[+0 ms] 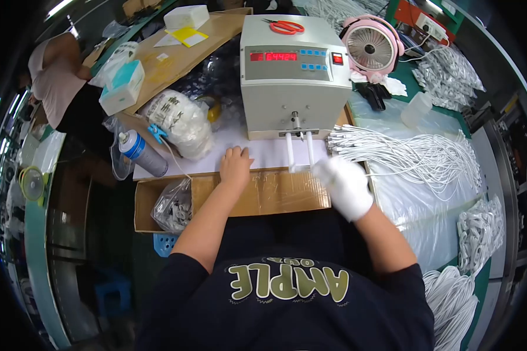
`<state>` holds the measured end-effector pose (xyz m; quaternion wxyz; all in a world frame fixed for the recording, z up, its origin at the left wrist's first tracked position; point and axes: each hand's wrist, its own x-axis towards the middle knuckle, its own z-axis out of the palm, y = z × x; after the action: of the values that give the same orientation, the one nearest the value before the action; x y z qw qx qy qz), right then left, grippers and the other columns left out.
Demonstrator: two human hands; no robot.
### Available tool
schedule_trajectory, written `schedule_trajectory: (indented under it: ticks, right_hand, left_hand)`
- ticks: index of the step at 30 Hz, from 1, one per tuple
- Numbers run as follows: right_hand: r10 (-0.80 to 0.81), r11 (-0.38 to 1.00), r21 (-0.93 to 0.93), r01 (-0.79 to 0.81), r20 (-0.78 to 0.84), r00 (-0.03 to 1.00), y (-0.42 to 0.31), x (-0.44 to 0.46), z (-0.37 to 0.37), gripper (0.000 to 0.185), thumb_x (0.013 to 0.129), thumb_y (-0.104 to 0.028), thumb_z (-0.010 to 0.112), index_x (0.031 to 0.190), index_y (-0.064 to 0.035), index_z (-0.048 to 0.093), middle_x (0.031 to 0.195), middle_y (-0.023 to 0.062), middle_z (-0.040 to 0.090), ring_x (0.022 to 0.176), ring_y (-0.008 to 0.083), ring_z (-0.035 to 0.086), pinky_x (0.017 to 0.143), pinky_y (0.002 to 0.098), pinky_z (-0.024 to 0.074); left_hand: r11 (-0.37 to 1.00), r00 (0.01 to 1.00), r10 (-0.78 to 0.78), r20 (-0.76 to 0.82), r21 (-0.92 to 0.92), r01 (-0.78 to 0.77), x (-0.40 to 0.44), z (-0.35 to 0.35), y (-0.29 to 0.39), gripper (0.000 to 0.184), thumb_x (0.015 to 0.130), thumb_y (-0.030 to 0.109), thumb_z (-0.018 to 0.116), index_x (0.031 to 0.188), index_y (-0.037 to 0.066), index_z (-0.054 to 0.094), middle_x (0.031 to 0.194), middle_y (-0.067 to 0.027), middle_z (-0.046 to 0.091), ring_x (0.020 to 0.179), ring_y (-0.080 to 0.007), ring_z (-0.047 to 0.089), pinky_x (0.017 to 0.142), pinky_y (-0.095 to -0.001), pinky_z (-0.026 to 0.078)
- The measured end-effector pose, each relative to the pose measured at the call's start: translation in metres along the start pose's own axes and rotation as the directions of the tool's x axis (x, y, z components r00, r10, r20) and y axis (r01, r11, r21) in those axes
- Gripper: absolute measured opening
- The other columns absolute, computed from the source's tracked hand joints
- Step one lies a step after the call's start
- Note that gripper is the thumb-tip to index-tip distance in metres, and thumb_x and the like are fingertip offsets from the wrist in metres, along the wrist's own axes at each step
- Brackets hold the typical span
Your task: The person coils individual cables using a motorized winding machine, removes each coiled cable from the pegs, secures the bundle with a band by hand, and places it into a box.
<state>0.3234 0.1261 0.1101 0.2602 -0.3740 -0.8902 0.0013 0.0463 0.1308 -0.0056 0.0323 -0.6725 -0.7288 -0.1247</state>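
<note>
Gloved right hand (344, 188) in matt white cloth, smooth white rods (289, 152), plastic from where I stand, matt grey machine housing (295, 105), painted metal by its look, dull brown cardboard box (269, 193), glossy clear plastic sheet (413, 213), smooth plastic-coated white cables (416, 153), pink plastic fan (370, 50)

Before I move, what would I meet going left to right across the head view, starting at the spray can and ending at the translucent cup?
Spray can, bare left hand, white prongs, gloved right hand, translucent cup.
</note>
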Motion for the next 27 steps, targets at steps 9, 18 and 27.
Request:
schedule_trajectory:
  ticks: [9, 18, 27]
  right_hand:
    - [-0.075, 0.985, -0.153, 0.083, 0.056, 0.996, 0.025, 0.054, 0.008, 0.007, 0.083, -0.018, 0.058, 0.085, -0.0126, 0.062, 0.074, 0.0070, 0.059, 0.073, 0.0256, 0.062, 0.065, 0.0396, 0.0465]
    - [-0.095, 0.976, -0.186, 0.110, 0.089, 0.991, 0.082, 0.017, 0.014, 0.007, 0.081, -0.019, 0.058, 0.083, -0.0129, 0.062, 0.076, 0.0092, 0.062, 0.071, 0.0284, 0.063, 0.063, 0.0414, 0.0472]
    - [-0.129, 0.986, -0.095, 0.139, 0.100, 0.987, 0.034, 0.022, 0.003, 0.009, 0.079, -0.014, 0.056, 0.086, -0.0124, 0.060, 0.075, 0.0094, 0.062, 0.072, 0.0283, 0.063, 0.070, 0.0398, 0.0458]
  left_hand:
    - [0.938, 0.936, 0.250, -0.246, -0.177, -0.297, -0.027, 0.020, -0.003, 0.033, 0.078, 0.013, 0.067, 0.109, 0.001, 0.062, 0.115, -0.0138, 0.058, 0.110, -0.0315, 0.052, 0.094, -0.0421, 0.043]
    - [0.905, 0.944, 0.262, -0.200, -0.289, -0.312, -0.021, 0.012, -0.026, 0.037, 0.077, 0.016, 0.071, 0.111, 0.006, 0.064, 0.116, -0.0130, 0.058, 0.113, -0.0308, 0.051, 0.095, -0.0420, 0.043]
    - [0.722, 0.976, -0.036, -0.213, -0.681, -0.122, 0.011, 0.006, -0.011, 0.034, 0.082, 0.010, 0.068, 0.114, 0.003, 0.061, 0.111, -0.0122, 0.060, 0.104, -0.0268, 0.056, 0.091, -0.0362, 0.045]
